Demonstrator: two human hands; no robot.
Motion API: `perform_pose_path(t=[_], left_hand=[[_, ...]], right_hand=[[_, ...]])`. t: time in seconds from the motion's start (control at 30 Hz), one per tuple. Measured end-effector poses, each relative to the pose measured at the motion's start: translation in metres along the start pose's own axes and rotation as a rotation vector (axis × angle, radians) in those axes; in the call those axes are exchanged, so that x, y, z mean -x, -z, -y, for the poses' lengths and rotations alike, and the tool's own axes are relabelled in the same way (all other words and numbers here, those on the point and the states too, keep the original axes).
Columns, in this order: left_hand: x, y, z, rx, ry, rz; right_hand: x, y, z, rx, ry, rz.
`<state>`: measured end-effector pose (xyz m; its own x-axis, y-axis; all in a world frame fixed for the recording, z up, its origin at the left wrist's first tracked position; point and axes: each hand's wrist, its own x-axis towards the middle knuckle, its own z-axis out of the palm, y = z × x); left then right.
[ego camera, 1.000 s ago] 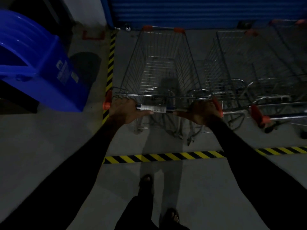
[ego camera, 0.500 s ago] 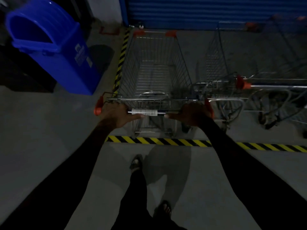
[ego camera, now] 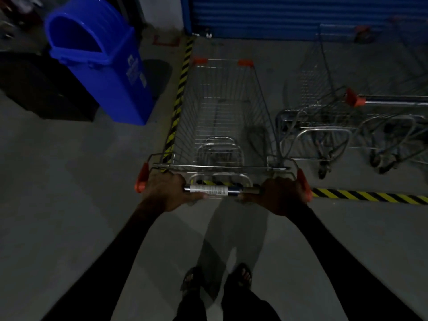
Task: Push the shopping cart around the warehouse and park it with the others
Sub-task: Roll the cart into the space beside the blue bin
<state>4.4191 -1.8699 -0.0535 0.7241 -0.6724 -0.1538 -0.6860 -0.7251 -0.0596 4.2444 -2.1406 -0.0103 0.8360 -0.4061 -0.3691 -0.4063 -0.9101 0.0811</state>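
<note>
A wire shopping cart (ego camera: 231,117) with orange corner caps stands in front of me, inside a bay marked with tape. Its handle bar (ego camera: 222,190) carries a white label and lies over the front tape line. My left hand (ego camera: 166,193) is closed on the bar's left end and my right hand (ego camera: 282,196) on its right end. Two other parked carts (ego camera: 324,126) (ego camera: 393,121) stand to the right, further in, one with an orange-capped handle (ego camera: 354,100). My cart's basket is empty.
A blue bin (ego camera: 99,61) and a black block (ego camera: 34,89) stand on the left. Yellow-black floor tape (ego camera: 180,89) runs along the cart's left side and across the front (ego camera: 370,196). A blue roller shutter (ego camera: 301,15) closes the back. My sandalled feet (ego camera: 217,279) are on grey concrete.
The cart has come back towards me, away from the shutter. Its handle, earlier past the front tape line and level with the neighbouring handle, is now over the line. Both hands kept their grip.
</note>
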Motion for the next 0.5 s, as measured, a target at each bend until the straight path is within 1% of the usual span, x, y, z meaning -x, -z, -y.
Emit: perform_pose_path(t=[0.07,0.1,0.17,0.23,0.3,0.33,0.43,0.5], left_hand=[[0.016,-0.002,0.008,0.030,-0.001,-0.006],[0.024,-0.002,0.012,0.053,-0.011,-0.014],[0.035,-0.004,0.022,0.063,-0.039,-0.014],[0.039,-0.005,0.032,0.061,-0.075,-0.001],[0.041,-0.012,0.041,0.054,-0.108,-0.031],[0.040,-0.016,0.044,0.041,-0.110,-0.051],[0.025,-0.021,0.048,0.032,-0.071,-0.067],[0.006,-0.014,0.051,0.067,-0.039,-0.040]], right_hand=[[0.007,-0.015,0.011,-0.043,-0.007,0.014],[0.012,-0.018,0.017,-0.104,0.010,0.017],[0.016,-0.034,0.025,-0.144,0.052,-0.003],[0.020,-0.044,0.035,-0.106,0.040,-0.028],[0.021,-0.047,0.042,-0.033,0.022,-0.101],[0.021,-0.047,0.044,-0.031,0.004,-0.101],[0.010,-0.039,0.045,-0.058,-0.037,-0.093],[-0.008,-0.033,0.043,-0.055,-0.035,-0.139]])
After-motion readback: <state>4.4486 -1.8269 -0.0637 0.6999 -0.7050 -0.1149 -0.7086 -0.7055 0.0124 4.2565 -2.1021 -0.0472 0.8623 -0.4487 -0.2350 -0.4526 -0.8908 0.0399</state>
